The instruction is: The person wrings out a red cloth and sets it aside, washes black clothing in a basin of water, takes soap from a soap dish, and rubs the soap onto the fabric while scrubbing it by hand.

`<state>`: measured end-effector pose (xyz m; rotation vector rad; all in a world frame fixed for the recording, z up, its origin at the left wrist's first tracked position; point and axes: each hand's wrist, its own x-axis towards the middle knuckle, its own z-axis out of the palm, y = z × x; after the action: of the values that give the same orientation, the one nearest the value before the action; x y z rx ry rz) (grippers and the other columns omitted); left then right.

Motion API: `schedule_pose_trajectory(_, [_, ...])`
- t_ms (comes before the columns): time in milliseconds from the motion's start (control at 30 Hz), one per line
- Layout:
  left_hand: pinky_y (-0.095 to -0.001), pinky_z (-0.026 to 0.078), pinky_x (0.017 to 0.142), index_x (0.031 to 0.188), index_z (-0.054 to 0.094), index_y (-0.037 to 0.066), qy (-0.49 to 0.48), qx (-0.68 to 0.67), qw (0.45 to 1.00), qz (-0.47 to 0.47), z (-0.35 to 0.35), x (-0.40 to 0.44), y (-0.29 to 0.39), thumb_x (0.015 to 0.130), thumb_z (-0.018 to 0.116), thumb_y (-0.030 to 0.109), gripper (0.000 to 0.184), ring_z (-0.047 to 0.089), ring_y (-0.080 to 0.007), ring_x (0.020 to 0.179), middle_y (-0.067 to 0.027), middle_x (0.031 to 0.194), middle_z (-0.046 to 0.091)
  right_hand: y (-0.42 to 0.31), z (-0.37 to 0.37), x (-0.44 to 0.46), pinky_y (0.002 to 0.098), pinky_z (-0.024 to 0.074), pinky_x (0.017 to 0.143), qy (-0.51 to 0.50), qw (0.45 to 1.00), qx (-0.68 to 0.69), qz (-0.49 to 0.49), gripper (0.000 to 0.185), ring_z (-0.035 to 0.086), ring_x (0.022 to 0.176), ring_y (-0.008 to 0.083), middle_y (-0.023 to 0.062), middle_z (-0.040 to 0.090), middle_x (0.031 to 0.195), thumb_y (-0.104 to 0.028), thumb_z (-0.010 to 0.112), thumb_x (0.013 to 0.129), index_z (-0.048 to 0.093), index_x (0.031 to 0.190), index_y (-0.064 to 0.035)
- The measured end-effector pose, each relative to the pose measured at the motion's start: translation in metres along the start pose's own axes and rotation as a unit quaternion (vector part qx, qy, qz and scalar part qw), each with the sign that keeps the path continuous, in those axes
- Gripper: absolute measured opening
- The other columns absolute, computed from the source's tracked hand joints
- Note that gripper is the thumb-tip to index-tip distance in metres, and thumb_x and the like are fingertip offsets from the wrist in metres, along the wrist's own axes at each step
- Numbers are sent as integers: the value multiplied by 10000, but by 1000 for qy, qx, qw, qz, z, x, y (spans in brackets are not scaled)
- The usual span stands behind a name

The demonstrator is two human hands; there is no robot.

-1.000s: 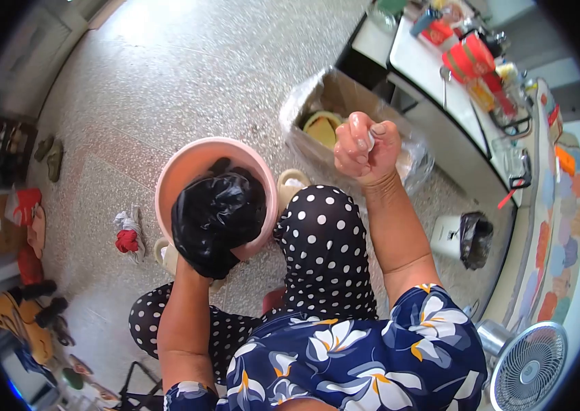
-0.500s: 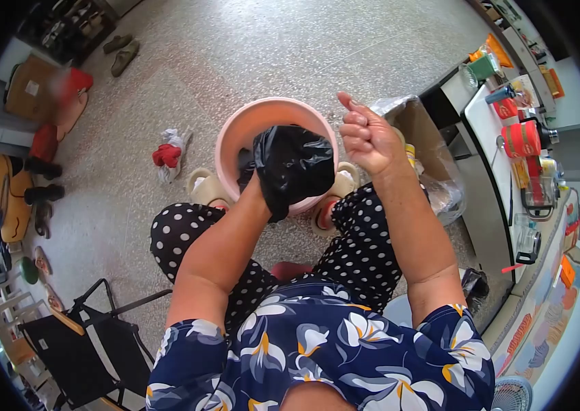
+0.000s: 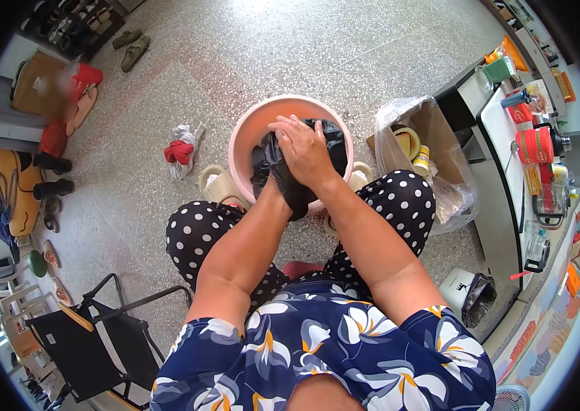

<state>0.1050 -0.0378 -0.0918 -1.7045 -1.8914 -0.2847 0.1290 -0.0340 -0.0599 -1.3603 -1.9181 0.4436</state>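
A black plastic bag [image 3: 277,161] covers my left hand [image 3: 272,194] down to the wrist, so its fingers are hidden. My right hand [image 3: 303,147] lies across the bag with its fingers stretched out, pressing against the covered left hand. Both are over a pink round tub [image 3: 236,137] on the floor between my feet. More black plastic [image 3: 334,144] shows behind my right hand and at the left inside the tub.
To the right stands a cardboard box lined with clear plastic [image 3: 440,137], holding a tape roll [image 3: 408,142] and a yellow can [image 3: 422,159]. A red and white cloth [image 3: 181,152] lies left of the tub. A folding chair [image 3: 91,349] is at lower left, a cluttered table [image 3: 495,133] at right.
My right hand has moved left from beside the tub onto the bag, its curled fingers now straightened. The bag over my left hand is now squeezed narrower.
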Motion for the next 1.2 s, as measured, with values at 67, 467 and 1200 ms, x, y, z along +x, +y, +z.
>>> schedule_pose_trajectory(67, [-312, 412, 908, 1136, 524, 55, -2, -21, 1000, 5, -3, -2, -12, 915, 484, 263, 307, 512, -226, 1079, -109, 1084, 573, 14, -3, 19, 605, 297, 976, -66, 994, -91, 11, 249, 540, 1070, 301, 115, 602, 1078, -207, 399, 916, 586, 1029, -87])
schedule_pose_trajectory(467, [-308, 434, 869, 1098, 531, 57, -27, -137, 990, 9, -8, 2, -33, 909, 476, 227, 260, 526, -210, 1023, -98, 1047, 573, -7, -11, 3, 490, 337, 982, 71, 995, 35, -52, 249, 527, 1070, 301, 98, 622, 1007, -225, 458, 902, 615, 1021, -73])
schedule_pose_trajectory(1200, [-300, 474, 799, 1029, 545, 62, -84, -394, 913, 58, -12, 19, -58, 898, 462, 162, 184, 551, -179, 921, -77, 979, 574, 102, -32, 22, 230, 297, 402, 199, 563, 645, 476, 204, 343, 470, 68, -35, 402, 627, -217, 483, 906, 578, 944, -41])
